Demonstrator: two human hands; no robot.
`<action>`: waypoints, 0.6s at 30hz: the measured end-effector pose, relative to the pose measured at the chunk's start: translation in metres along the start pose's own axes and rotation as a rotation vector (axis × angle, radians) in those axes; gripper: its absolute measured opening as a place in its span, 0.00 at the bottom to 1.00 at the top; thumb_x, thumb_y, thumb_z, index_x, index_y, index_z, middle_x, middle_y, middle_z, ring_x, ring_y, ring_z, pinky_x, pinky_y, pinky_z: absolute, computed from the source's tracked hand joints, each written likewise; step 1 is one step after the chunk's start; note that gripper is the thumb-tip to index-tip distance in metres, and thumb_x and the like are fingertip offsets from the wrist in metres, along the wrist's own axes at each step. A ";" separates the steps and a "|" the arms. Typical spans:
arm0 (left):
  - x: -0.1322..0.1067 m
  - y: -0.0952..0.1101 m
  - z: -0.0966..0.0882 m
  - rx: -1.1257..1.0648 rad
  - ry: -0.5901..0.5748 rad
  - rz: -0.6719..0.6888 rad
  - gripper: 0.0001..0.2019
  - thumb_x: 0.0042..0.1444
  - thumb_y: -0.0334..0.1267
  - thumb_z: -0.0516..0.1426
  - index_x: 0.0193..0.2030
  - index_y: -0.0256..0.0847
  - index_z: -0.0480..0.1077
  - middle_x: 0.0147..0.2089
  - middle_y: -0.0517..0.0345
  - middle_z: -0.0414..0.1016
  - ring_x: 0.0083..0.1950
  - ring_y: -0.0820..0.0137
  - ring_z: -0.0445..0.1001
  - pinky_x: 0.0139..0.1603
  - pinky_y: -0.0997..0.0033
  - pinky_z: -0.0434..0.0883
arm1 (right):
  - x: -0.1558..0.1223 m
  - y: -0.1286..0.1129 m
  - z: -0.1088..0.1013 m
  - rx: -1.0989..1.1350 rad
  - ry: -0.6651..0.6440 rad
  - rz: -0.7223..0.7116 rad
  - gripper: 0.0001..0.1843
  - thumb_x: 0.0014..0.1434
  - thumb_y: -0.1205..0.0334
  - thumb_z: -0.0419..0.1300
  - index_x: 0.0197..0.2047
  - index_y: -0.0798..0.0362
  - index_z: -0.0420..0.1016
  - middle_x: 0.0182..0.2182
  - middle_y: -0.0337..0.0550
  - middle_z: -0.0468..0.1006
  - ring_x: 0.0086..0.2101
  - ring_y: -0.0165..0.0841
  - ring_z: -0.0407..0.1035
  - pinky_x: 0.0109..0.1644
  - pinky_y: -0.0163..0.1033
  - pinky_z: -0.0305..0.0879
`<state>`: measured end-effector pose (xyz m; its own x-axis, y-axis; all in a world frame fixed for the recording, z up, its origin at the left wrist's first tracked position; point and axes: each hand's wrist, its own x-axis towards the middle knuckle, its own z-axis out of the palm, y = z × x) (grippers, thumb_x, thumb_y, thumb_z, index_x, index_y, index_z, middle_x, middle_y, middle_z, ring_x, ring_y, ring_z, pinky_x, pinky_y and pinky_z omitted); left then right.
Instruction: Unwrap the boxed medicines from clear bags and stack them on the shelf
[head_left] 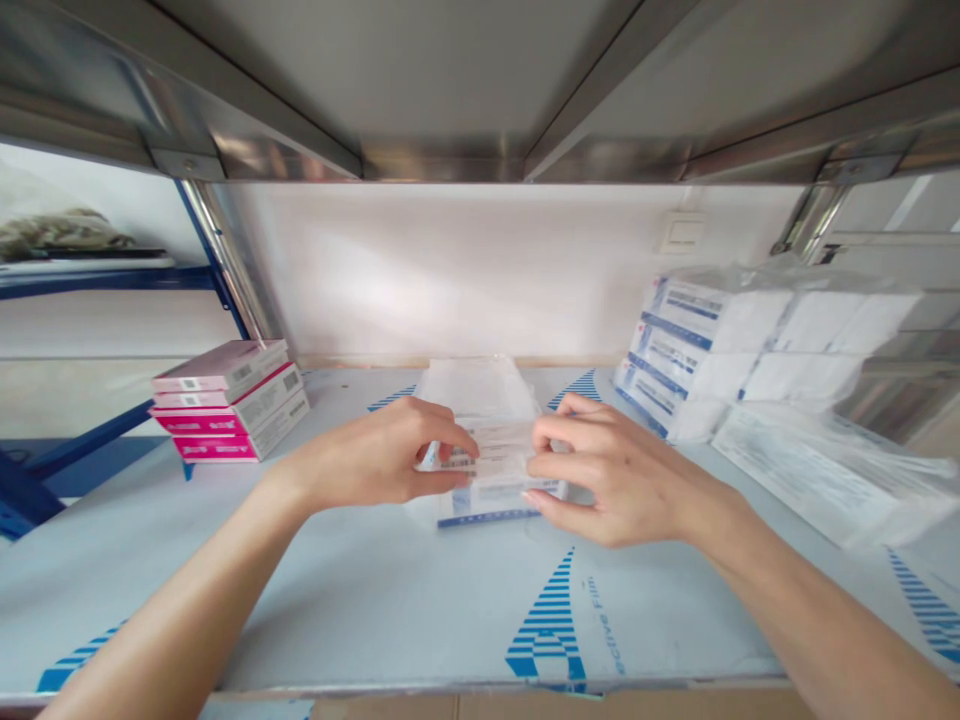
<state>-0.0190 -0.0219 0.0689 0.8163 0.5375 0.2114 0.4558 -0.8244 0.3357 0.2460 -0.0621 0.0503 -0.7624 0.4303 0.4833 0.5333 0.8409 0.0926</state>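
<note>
Head view: left hand [367,458] and right hand [626,472] grasp a plastic-wrapped blue-and-white box [491,490] from both sides, pinching its edges, on the film-covered shelf [360,600].

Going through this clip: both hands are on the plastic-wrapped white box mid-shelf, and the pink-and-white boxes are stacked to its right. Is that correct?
No: the pink-and-white boxes are stacked to the left of the plastic-wrapped white box, not its right, as the head view shows. The left hand and right hand are on that box, as stated.
</note>
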 end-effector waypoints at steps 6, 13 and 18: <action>-0.007 0.007 -0.007 -0.114 -0.115 0.058 0.05 0.55 0.37 0.64 0.38 0.42 0.79 0.32 0.60 0.77 0.33 0.72 0.72 0.36 0.74 0.69 | 0.005 -0.011 -0.004 0.471 -0.086 -0.053 0.19 0.61 0.68 0.57 0.20 0.51 0.59 0.34 0.41 0.77 0.36 0.32 0.70 0.48 0.43 0.66; -0.009 0.002 -0.015 -0.165 -0.066 0.002 0.08 0.62 0.38 0.59 0.40 0.43 0.80 0.36 0.58 0.80 0.34 0.72 0.75 0.36 0.74 0.70 | 0.004 -0.013 0.004 0.206 -0.141 0.008 0.08 0.65 0.63 0.57 0.32 0.50 0.73 0.21 0.34 0.70 0.26 0.30 0.65 0.36 0.39 0.62; -0.006 -0.001 -0.011 -0.032 -0.079 0.019 0.05 0.60 0.38 0.62 0.40 0.45 0.81 0.38 0.59 0.81 0.33 0.72 0.75 0.34 0.75 0.69 | 0.003 -0.012 0.006 -0.102 -0.098 0.017 0.14 0.64 0.72 0.52 0.39 0.50 0.78 0.26 0.40 0.76 0.24 0.32 0.67 0.31 0.40 0.60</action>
<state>-0.0283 -0.0217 0.0776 0.8508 0.5051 0.1450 0.4295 -0.8273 0.3620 0.2354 -0.0687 0.0456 -0.7827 0.4780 0.3987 0.5767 0.7979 0.1755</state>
